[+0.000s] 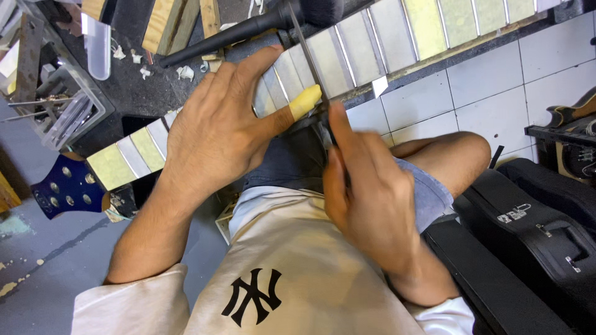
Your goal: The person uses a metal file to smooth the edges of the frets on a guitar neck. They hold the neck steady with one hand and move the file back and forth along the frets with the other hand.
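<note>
guitar neck [347, 49]: long, fretboard masked in pale tape between bare metal frets, blue headstock [68, 186]. pressed flat under left hand [217, 133], fingers spread. thin metal file [310, 68] pinched closed in right hand [366, 198], laid across a fret just beside left thumb.

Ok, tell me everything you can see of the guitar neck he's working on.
The guitar neck lies diagonally across the dark bench, its blue headstock with round tuner posts at the lower left. Pale tape covers the fretboard between the bare metal frets. The left hand rests flat on it, one finger capped in yellow. The right hand, blurred, holds a thin metal tool laid along one fret. A black brush lies beside it.
</note>
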